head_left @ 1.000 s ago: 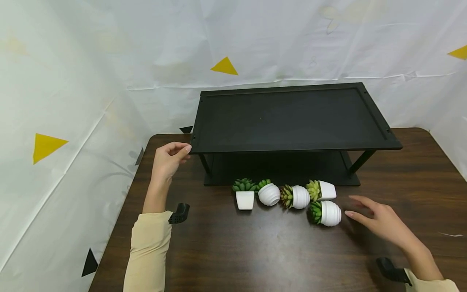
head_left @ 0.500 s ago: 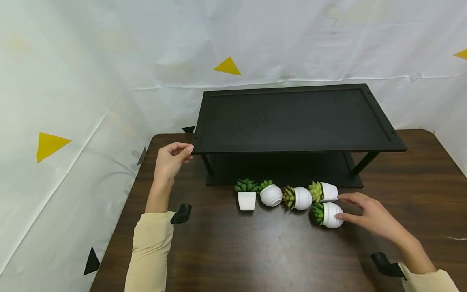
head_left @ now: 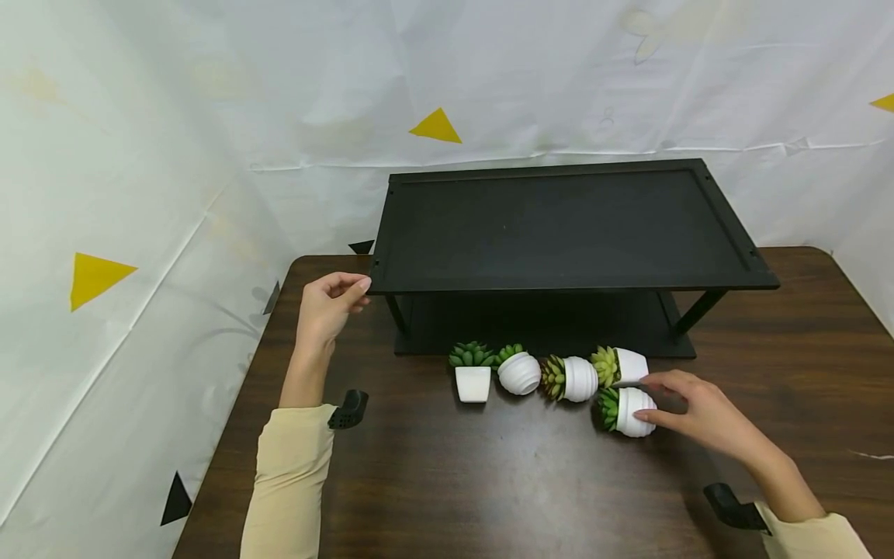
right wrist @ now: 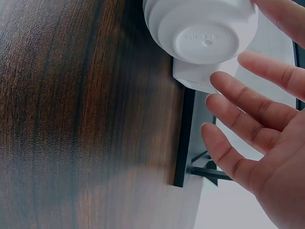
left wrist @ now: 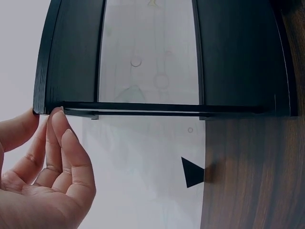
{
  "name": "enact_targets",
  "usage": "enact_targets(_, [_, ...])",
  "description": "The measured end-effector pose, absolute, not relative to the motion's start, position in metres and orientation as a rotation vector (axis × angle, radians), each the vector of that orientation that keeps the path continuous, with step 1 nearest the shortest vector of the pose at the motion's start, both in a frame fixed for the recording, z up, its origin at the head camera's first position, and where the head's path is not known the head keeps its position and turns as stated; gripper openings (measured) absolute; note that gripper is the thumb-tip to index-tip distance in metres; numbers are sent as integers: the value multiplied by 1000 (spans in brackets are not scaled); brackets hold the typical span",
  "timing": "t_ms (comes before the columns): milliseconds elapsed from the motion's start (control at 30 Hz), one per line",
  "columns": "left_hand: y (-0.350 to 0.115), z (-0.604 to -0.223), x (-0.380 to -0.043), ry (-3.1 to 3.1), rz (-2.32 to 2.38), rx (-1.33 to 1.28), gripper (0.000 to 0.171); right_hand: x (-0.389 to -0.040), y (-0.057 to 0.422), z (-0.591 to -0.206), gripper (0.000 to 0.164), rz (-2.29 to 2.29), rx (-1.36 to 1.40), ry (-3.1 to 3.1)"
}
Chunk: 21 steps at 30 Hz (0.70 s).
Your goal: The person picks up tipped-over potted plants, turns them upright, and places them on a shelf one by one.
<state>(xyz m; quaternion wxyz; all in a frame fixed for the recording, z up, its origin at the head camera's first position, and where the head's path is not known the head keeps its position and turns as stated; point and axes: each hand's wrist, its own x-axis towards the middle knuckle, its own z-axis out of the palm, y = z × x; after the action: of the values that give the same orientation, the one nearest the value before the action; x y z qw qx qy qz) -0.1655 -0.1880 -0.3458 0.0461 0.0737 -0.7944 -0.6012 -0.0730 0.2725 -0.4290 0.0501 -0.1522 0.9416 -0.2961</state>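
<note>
We see creased white sheeting, with yellow triangles and black patches, behind a brown, wood-grained bench.

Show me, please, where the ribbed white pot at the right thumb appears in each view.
Head: the ribbed white pot lies on its side, right of and below centre.
Left wrist: it is not in this picture.
Right wrist: the ribbed white pot is at the top, right of centre, base facing the camera.
Shared landmark: the black shelf, in all three views; right wrist shows it below the pot.
</note>
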Motion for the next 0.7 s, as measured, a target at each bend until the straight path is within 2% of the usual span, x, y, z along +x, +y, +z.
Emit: enact_targets(700, [-188,-346,-166,-2414,-1842,238,26,-73,269,-433,53,-875,-499,2817])
